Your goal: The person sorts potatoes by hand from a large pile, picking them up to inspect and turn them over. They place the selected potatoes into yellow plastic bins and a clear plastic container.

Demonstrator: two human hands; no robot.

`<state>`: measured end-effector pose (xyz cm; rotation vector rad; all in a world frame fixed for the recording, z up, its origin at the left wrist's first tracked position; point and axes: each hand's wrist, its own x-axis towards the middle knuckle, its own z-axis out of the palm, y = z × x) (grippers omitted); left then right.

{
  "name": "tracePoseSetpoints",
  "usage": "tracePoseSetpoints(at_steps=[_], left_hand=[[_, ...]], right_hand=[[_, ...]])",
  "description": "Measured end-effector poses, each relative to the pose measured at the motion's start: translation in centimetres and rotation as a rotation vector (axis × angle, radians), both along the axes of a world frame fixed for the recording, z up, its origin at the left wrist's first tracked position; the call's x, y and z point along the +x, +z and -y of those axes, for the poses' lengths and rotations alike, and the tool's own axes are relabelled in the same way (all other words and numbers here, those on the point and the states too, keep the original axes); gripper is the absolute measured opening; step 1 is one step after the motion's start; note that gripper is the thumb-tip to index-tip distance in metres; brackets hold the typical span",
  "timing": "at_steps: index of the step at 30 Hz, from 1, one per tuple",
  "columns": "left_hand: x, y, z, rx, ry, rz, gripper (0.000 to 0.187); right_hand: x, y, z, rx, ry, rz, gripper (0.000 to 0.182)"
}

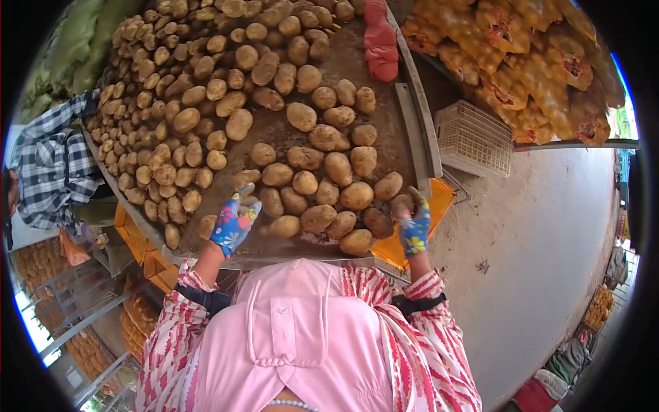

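Note:
Many brown potatoes (338, 169) lie across a dirt-stained sorting table (371, 62), with a looser group right in front of me. My left hand (235, 223), in a blue flowered glove with soiled fingertips, reaches over the near edge. Its fingers are apart, the tips right at a potato (245, 179). At the table's right corner, my right hand (415, 230) wears a matching glove. Thumb and fingers close around a small dark potato (401, 205) there, beside an orange mesh bag (392, 250) hanging below the edge.
Red wrapped bundles (380, 41) rest along the metal side rail (417, 123). Beyond it stand a white plastic crate (473, 137) and stacked, filled mesh sacks (525, 69). A person in a checked shirt (55, 168) is at the left side. More orange bags (141, 240) hang there.

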<state>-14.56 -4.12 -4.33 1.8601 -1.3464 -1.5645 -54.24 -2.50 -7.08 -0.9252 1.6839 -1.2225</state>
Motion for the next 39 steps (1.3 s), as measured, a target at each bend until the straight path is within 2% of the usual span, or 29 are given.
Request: tracePoseSetpoints(at_steps=[1, 2, 4, 5, 6, 7, 8, 10, 11, 12, 14, 15, 17, 18, 20, 21, 22, 24, 25, 26, 27, 28, 30, 31, 32, 34, 35, 38, 39], left_hand=[[-1.1, 1.8, 0.0, 0.146, 0.189, -0.204, 0.050], [-1.8, 2.2, -0.4, 0.149, 0.195, -0.204, 0.050], [-3.2, 2.7, -1.1, 0.485, 0.409, -1.101, 0.053], [-4.7, 3.9, -1.2, 0.480, 0.410, -1.103, 0.053], [-6.4, 5.6, -1.3, 0.570, 0.539, -1.083, 0.052], [-7.2, 6.5, -1.5, 0.659, 0.669, -1.060, 0.051], [-6.0, 4.6, -2.1, 0.652, 0.674, -1.068, 0.051], [-2.7, -0.9, -3.7, 0.680, 0.568, -1.420, 0.046], [-2.3, -0.2, -4.0, 0.628, 0.729, -1.323, 0.040], [-1.5, 0.7, -3.9, 0.564, 0.758, -1.149, 0.036], [1.3, 0.3, -5.0, 0.440, 0.706, -1.005, 0.026], [2.5, 0.3, -5.6, 0.413, 0.784, -1.009, 0.026], [4.6, 0.0, -6.7, 0.395, 0.910, -0.969, 0.025], [5.3, -0.2, -7.1, 0.376, 0.938, -0.927, 0.025], [5.6, -0.6, -8.2, 0.340, 0.995, -0.877, 0.028], [5.3, -0.7, -8.5, 0.344, 1.000, -0.874, 0.028], [4.8, -1.0, -8.6, 0.310, 0.979, -0.861, 0.030], [4.1, -1.4, -8.4, 0.276, 0.908, -0.823, 0.036], [3.8, -0.9, -8.0, 0.243, 0.753, -0.742, 0.038], [3.5, -0.3, -7.5, 0.209, 0.599, -0.657, 0.040], [2.8, 0.2, -6.9, 0.198, 0.504, -0.484, 0.042], [2.5, 0.5, -6.2, 0.185, 0.506, -0.482, 0.042], [2.3, 0.8, -5.5, 0.185, 0.365, -0.430, 0.041], [2.4, 1.0, -5.3, 0.235, 0.386, -0.535, 0.046], [2.4, 1.4, -5.1, 0.246, 0.379, -0.540, 0.046], [1.8, 2.0, -4.7, 0.317, 0.414, -0.922, 0.051], [1.4, 1.8, -4.7, 0.277, 0.368, -0.933, 0.055], [0.4, 1.1, -4.5, 0.209, 0.241, -0.933, 0.056], [0.4, 1.2, -4.1, 0.164, 0.125, -0.855, 0.056]], right_hand=[[-0.2, -0.3, -0.1, -0.098, -0.036, -0.022, 0.043], [-0.1, -0.3, -0.7, -0.095, -0.031, -0.021, 0.043], [2.7, 4.1, -0.7, 0.168, 0.184, -0.116, 0.037], [4.5, 5.2, -0.6, 0.155, 0.324, -0.067, 0.037], [6.3, 6.1, -0.4, 0.140, 0.463, -0.020, 0.038], [7.5, 7.0, 0.2, 0.038, 0.505, -0.060, 0.045], [7.6, 6.5, 1.0, 0.034, 0.515, -0.064, 0.045], [7.3, 4.4, 2.4, -0.310, 0.737, -0.596, 0.052], [6.4, 3.3, 1.8, -0.314, 0.923, -0.908, 0.053], [5.3, 2.3, 1.0, -0.323, 0.927, -0.908, 0.053], [2.5, 1.0, -0.2, -0.419, 0.902, -1.033, 0.046], [1.2, 1.3, -0.8, -0.424, 0.920, -1.034, 0.046], [-0.7, 2.0, -1.5, -0.281, 0.799, -1.186, 0.044], [-0.8, 2.3, -1.1, -0.285, 0.809, -1.190, 0.044], [-0.8, 3.0, -1.0, -0.381, 0.656, -0.991, 0.040], [1.5, 5.2, -0.1, -0.430, 0.686, -0.948, 0.042], [3.8, 5.5, 0.1, -0.428, 0.687, -0.944, 0.042], [7.3, 5.7, 0.6, -0.467, 0.939, -0.919, 0.054], [7.9, 4.9, 0.8, -0.480, 0.935, -0.918, 0.054], [8.4, 3.3, 0.9, -0.441, 1.062, -0.968, 0.061], [8.9, 2.1, 1.1, -0.397, 1.188, -1.017, 0.067], [8.8, 1.5, 1.2, -0.410, 1.186, -1.019, 0.067], [8.1, 1.0, 0.4, -0.162, 0.988, -0.609, 0.069], [7.9, 0.9, -0.3, -0.152, 0.806, -0.239, 0.059], [7.5, 0.8, -0.5, -0.141, 0.800, -0.244, 0.059], [7.4, 3.0, -0.4, 0.326, 0.431, 1.108, 0.049], [8.6, 5.7, -0.2, 0.307, 0.360, 1.267, 0.047], [9.7, 5.1, -0.4, 0.410, 0.250, 1.327, 0.049], [10.5, 5.8, -0.4, 0.409, 0.219, 1.300, 0.052]])
